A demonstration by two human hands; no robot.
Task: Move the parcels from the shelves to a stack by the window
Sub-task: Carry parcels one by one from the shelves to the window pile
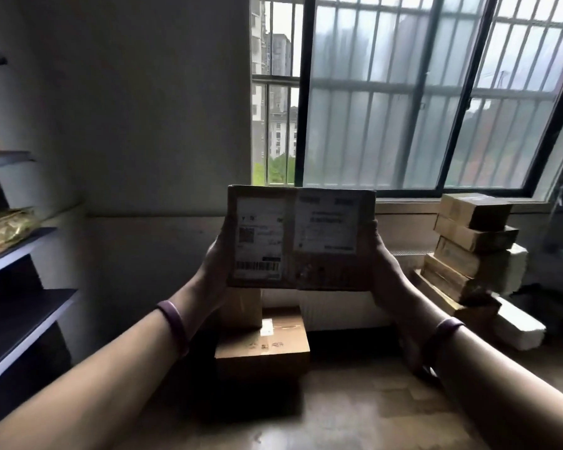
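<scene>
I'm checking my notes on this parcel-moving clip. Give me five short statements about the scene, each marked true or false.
1. The left hand and right hand grip one cardboard parcel by its ends. True.
2. The held parcel bears no labels. False: two white labels cover its face.
3. A leaning stack of parcels stands below the window. True.
4. The shelves hold nothing. False: a gold foil parcel lies on one.
5. A smaller box sits on a larger box on the floor. True.
</scene>
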